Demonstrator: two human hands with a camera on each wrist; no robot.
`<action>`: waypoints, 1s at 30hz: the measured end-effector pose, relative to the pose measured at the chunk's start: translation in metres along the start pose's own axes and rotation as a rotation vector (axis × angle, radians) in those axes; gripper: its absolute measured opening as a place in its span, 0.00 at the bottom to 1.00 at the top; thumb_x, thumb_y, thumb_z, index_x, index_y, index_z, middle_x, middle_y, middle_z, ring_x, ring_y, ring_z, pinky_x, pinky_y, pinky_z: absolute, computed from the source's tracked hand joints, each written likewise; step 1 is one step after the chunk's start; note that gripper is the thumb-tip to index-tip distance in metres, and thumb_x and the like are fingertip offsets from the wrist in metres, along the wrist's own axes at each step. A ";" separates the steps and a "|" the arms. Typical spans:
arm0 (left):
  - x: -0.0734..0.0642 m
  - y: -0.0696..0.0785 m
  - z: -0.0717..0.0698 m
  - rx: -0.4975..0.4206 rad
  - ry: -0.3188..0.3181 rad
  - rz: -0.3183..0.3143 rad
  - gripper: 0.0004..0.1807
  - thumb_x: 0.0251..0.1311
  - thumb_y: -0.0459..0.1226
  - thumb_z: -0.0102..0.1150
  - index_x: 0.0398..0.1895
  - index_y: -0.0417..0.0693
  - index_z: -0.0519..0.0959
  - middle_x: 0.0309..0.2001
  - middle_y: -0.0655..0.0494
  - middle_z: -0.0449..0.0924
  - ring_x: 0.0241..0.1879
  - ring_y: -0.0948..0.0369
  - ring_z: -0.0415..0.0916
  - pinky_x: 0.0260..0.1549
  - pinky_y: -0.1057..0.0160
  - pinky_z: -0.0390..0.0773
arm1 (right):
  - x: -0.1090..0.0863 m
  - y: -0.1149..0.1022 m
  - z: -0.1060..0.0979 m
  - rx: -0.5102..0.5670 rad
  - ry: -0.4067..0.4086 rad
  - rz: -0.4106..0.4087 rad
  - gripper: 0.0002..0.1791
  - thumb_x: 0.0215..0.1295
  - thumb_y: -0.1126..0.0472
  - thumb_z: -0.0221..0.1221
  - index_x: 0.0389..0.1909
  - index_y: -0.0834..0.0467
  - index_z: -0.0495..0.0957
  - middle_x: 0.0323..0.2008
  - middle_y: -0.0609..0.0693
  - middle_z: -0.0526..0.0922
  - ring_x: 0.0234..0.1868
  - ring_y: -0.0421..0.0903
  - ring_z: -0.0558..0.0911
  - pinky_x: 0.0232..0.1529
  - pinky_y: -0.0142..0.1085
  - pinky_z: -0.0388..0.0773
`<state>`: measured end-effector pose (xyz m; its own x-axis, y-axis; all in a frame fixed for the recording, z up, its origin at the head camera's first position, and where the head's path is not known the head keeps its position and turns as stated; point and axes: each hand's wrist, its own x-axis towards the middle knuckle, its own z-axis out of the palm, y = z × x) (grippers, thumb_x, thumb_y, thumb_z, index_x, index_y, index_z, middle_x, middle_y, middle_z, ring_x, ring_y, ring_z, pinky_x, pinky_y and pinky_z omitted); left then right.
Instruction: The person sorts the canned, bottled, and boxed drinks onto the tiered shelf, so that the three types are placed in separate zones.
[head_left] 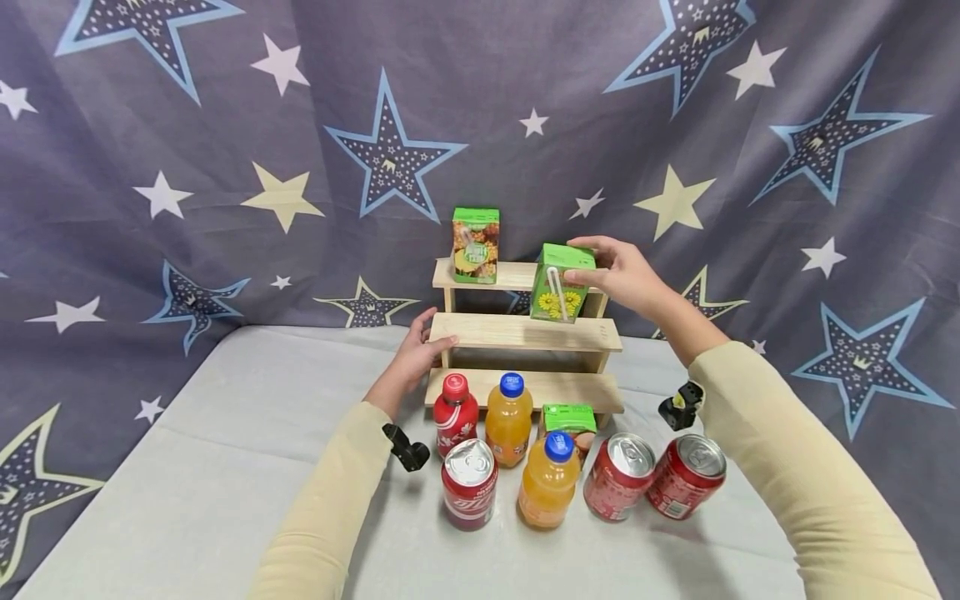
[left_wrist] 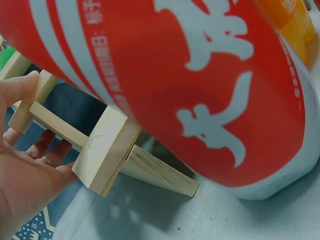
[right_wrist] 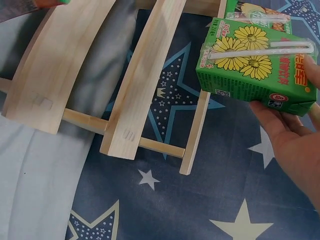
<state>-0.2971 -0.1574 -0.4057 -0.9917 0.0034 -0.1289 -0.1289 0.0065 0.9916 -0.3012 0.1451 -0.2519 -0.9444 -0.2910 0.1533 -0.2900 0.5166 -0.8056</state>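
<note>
A green drink carton (head_left: 550,307) with yellow flowers and a straw is pinched in my right hand (head_left: 628,273), tilted over the right side of a three-step wooden rack (head_left: 517,332). In the right wrist view the carton (right_wrist: 260,82) shows its front and straw, with fingers below it. My left hand (head_left: 411,357) holds the left end of the rack's middle step, thumb over the board and fingers around its side. Another green carton (head_left: 476,250) stands at the left of the top step. A red bottle (left_wrist: 165,95) fills much of the left wrist view.
In front of the rack stand the red bottle (head_left: 456,421), two orange drink bottles (head_left: 508,425) with blue caps, a green carton (head_left: 567,417) partly hidden, and three red cans (head_left: 469,492). A star-patterned cloth (head_left: 450,50) hangs behind the white table (head_left: 247,417).
</note>
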 end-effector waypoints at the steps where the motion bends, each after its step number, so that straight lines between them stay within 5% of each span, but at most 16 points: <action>1: 0.000 0.000 0.000 -0.003 0.000 -0.001 0.43 0.60 0.33 0.56 0.73 0.57 0.44 0.69 0.38 0.53 0.63 0.42 0.62 0.61 0.44 0.65 | 0.001 0.000 0.001 0.004 0.000 0.002 0.29 0.61 0.54 0.61 0.63 0.53 0.67 0.48 0.56 0.77 0.45 0.46 0.76 0.45 0.37 0.75; 14: 0.000 0.002 0.001 0.009 0.006 -0.002 0.42 0.60 0.33 0.56 0.73 0.57 0.45 0.68 0.38 0.54 0.63 0.42 0.63 0.62 0.46 0.65 | 0.016 -0.009 0.005 0.005 0.037 -0.022 0.28 0.61 0.57 0.61 0.63 0.54 0.67 0.47 0.56 0.77 0.43 0.45 0.76 0.39 0.32 0.75; 19: -0.001 0.002 0.000 0.018 0.009 -0.006 0.42 0.60 0.34 0.57 0.73 0.57 0.45 0.69 0.38 0.53 0.63 0.43 0.62 0.62 0.45 0.65 | 0.022 -0.015 0.011 0.006 0.034 -0.018 0.29 0.61 0.55 0.61 0.63 0.53 0.67 0.47 0.57 0.77 0.45 0.47 0.76 0.46 0.41 0.76; 30: -0.001 0.001 -0.001 0.019 0.002 -0.003 0.42 0.60 0.34 0.56 0.73 0.58 0.45 0.69 0.39 0.53 0.64 0.43 0.62 0.62 0.45 0.64 | 0.033 -0.024 0.020 0.019 0.043 -0.036 0.28 0.63 0.56 0.60 0.63 0.53 0.67 0.47 0.56 0.76 0.44 0.48 0.75 0.48 0.46 0.75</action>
<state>-0.2965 -0.1582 -0.4050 -0.9913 0.0009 -0.1319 -0.1319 0.0252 0.9909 -0.3219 0.1070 -0.2392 -0.9392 -0.2739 0.2071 -0.3217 0.4907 -0.8098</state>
